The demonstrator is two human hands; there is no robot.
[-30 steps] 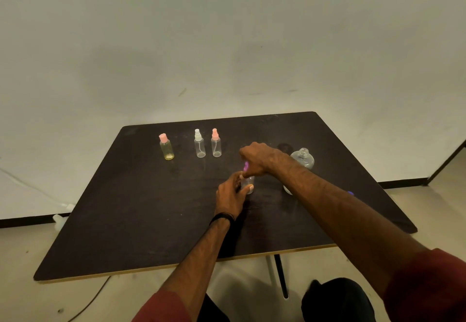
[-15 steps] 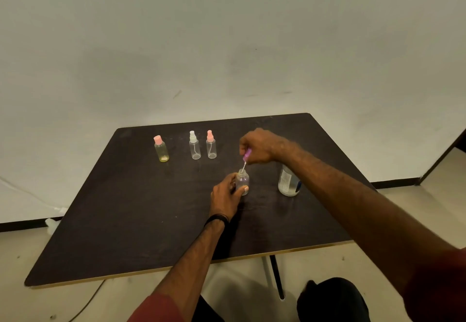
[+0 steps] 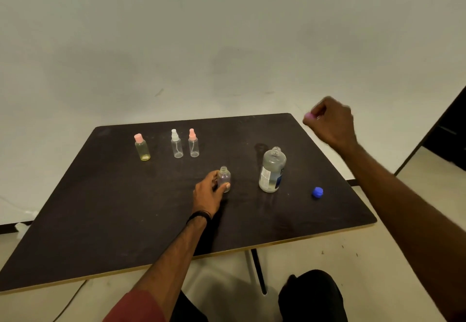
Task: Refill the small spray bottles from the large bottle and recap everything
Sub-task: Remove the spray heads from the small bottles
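Note:
My left hand (image 3: 209, 194) grips a small clear bottle (image 3: 224, 178) with an open neck, standing upright mid-table. My right hand (image 3: 330, 122) is raised above the table's far right corner, its fingers curled round a purple spray cap (image 3: 309, 115) that barely shows. The large clear bottle (image 3: 271, 170) with a white and blue label stands uncapped to the right of the small one. Its blue cap (image 3: 317, 192) lies on the table further right. At the back stand a yellowish bottle with a pink cap (image 3: 142, 148), a white-topped spray bottle (image 3: 177, 144) and a pink-topped spray bottle (image 3: 193, 144).
The dark table (image 3: 113, 221) has a pale wooden front edge and a thin leg beneath. A white wall rises behind it. A cable runs over the floor at lower left, and a dark doorway shows at the far right.
My right hand has pulled the purple spray cap out of the small bottle and swung it up and to the right. My left hand keeps hold of the bottle.

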